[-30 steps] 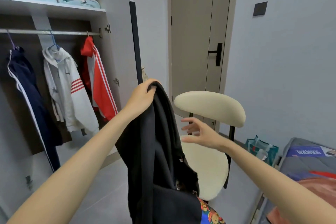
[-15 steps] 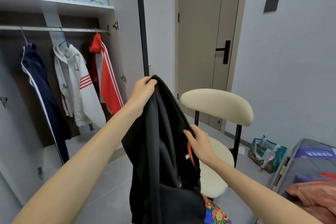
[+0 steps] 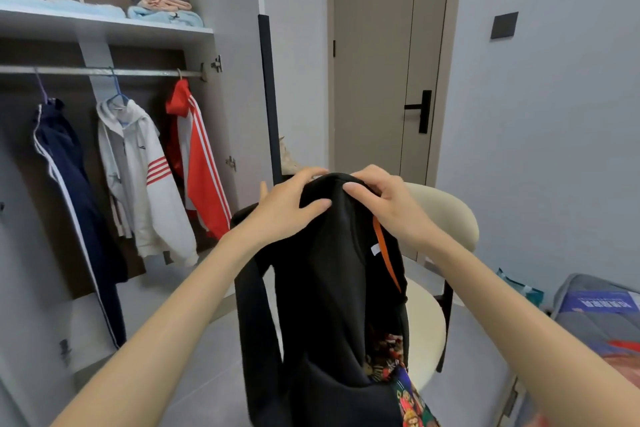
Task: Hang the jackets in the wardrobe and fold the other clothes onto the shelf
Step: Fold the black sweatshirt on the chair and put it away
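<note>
Out in front of the chair (image 3: 450, 213) we've got the black garment (image 3: 322, 288) up at chest height, bunched at the top and hanging down in folds. Left hand (image 3: 291, 210) is clamped over the crown of it, fingers across the top and thumb pressing the front. Right hand (image 3: 388, 208) is grasping the same bunch from the other side, fingers curled into the cloth.

Inside the opening an orange strip (image 3: 382, 246) runs down beside a small white tag (image 3: 375, 250). Whether that strip is trim or part of a hanger, we can't tell. Low down a bright print (image 3: 408, 395) peeks out.

Our read is that we're hunting for the collar, and that tag is our landmark. We'd walk both hands outward from it along the seam until each one has a shoulder, then let the weight drop so the sleeves fall straight. Both grips are crowded on one spot, which leaves the cloth twisted, so we'd spread them before anything else.

Once it's open, we can judge which kind it is. A jacket goes on the rail (image 3: 145, 72) with the navy (image 3: 65, 177), white (image 3: 138, 177) and red (image 3: 201, 163) ones. Anything else gets folded for the shelf (image 3: 104, 29), by the piles (image 3: 162, 0).
</note>
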The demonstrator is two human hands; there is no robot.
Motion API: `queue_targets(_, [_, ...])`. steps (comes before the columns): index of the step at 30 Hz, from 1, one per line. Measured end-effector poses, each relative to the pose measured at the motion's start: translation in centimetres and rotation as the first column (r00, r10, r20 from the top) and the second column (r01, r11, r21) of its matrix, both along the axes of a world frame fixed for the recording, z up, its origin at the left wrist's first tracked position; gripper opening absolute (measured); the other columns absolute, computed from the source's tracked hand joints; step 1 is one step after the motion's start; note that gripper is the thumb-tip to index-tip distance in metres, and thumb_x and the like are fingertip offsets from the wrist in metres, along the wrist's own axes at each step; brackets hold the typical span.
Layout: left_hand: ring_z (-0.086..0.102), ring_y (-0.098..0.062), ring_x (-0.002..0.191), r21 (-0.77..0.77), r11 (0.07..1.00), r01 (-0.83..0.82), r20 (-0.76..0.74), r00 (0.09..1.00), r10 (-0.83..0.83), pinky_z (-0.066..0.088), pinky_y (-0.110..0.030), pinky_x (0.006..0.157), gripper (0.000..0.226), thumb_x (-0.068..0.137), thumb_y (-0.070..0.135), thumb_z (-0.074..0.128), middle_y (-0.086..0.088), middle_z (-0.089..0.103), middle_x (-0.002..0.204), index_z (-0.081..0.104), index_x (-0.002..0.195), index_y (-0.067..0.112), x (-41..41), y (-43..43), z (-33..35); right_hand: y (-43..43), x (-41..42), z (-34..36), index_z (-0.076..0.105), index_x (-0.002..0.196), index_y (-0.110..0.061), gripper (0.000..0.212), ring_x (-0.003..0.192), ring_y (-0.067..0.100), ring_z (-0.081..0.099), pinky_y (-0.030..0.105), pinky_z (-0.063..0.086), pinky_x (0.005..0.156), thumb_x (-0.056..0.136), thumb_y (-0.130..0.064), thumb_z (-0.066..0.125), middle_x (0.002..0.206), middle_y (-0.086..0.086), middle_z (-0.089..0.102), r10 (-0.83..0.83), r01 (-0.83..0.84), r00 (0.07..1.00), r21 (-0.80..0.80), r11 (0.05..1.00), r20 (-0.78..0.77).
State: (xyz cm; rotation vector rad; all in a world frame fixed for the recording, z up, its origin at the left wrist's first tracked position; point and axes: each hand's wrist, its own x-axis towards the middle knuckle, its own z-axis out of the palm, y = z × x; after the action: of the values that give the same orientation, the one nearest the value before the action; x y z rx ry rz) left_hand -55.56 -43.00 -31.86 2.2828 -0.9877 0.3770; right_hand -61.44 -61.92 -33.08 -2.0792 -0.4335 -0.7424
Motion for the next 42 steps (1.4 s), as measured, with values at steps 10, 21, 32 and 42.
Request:
queue_targets(10, [0.056,-0.012,0.099,-0.207,0.978,0.021,0.080,0.997,-0.005,0.043,-0.026,0.091,0.016,0.098,0.021,0.054,0.008,0.063,0.098,0.067,0.106,0.016,-0.5,0.0,-0.1,-4.3,-0.1,-7.7,0.050,0.129,-0.036,0.059,0.112,0.003,0.056,0.025,0.046,0.097,0.077,-0.038,0.078,0.123,-0.011,0.058,0.115,-0.090,0.878,0.076,0.993,-0.466])
queue_targets(21, [0.055,0.001,0.092,-0.429,0.903,-0.010,-0.059,0.998,-0.017,0.039,0.001,0.072,0.014,0.100,0.017,0.048,0.007,0.061,0.098,0.060,0.106,0.013,0.6,1.2,0.4,-1.7,0.8,-17.3,0.065,0.117,-0.015,0.026,0.107,0.008,0.062,0.024,0.048,0.095,0.091,-0.017,0.066,0.113,-0.003,0.069,0.062,-0.058,0.864,0.023,0.998,-0.500])
queue_targets(32, [0.051,0.002,0.082,-0.565,0.775,-0.282,-0.028,0.946,0.324,0.034,-0.007,0.069,0.013,0.104,0.025,0.040,0.011,0.055,0.093,0.051,0.104,0.019,4.5,4.4,0.8,-5.3,2.2,-3.3,0.059,0.090,-0.019,0.016,0.078,-0.012,0.053,0.006,0.038,0.067,0.099,-0.010,0.048,0.086,-0.008,0.061,-0.393,0.351,0.919,0.373,0.859,0.039])
queue_targets(42, [0.053,-0.025,0.106,-0.698,0.649,-0.303,0.143,0.829,0.540,0.034,-0.024,0.082,0.031,0.104,0.022,0.038,-0.013,0.059,0.115,0.059,0.122,0.007,3.9,4.0,10.1,-5.3,-1.9,13.2,0.068,0.108,-0.015,0.018,0.096,0.012,0.060,0.025,0.049,0.085,0.097,-0.020,0.055,0.098,-0.005,0.067,-0.486,0.415,0.772,0.255,0.873,0.409])
